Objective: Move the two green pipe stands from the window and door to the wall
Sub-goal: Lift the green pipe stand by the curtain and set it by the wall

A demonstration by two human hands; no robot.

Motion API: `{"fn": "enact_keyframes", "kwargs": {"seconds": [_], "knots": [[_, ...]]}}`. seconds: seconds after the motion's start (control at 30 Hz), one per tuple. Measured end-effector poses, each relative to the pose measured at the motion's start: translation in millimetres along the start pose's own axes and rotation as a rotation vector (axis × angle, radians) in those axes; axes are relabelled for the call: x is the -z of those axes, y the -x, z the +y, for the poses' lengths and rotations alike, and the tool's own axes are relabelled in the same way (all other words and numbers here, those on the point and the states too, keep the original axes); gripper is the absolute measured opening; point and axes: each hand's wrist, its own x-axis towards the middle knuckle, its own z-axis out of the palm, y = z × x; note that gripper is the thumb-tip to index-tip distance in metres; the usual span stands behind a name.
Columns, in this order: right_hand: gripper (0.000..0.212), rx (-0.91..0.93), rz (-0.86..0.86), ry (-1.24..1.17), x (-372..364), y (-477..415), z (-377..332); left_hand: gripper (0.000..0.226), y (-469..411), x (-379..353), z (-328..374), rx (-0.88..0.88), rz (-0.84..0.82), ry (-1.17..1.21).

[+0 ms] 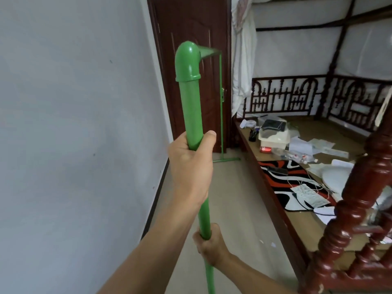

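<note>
A thick green pipe stand (189, 102) rises upright right in front of me, capped by a rounded elbow (187, 60). My left hand (191, 166) is wrapped around the pipe at mid height. My right hand (210, 245) grips the same pipe lower down. From the elbow a blurred green bar runs away toward a thin green upright (73, 107) in front of the dark wooden door (191, 28). That upright has a foot bar (226, 160) lying on the floor. The bottom of the pipe I hold is out of frame.
A plain white wall (74, 124) fills the left side. On the right stands a dark red carved bed (275, 187) strewn with papers, boxes, a can and a patterned mat. Its turned post (360, 198) is close by. A narrow strip of floor (237, 209) runs between wall and bed.
</note>
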Motion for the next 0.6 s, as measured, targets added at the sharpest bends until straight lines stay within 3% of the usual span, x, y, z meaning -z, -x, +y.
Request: {"fn": "enact_keyframes", "kwargs": {"seconds": [0.4,0.6], "knots": [[0.041,-0.061,0.071,-0.100,-34,-147,1,0.037,-150,9,-55,0.117,-0.074,-0.024],[0.041,-0.057,-0.050,-0.099,-60,-222,1,0.039,-218,28,-79,0.120,-0.042,-0.046]]}}
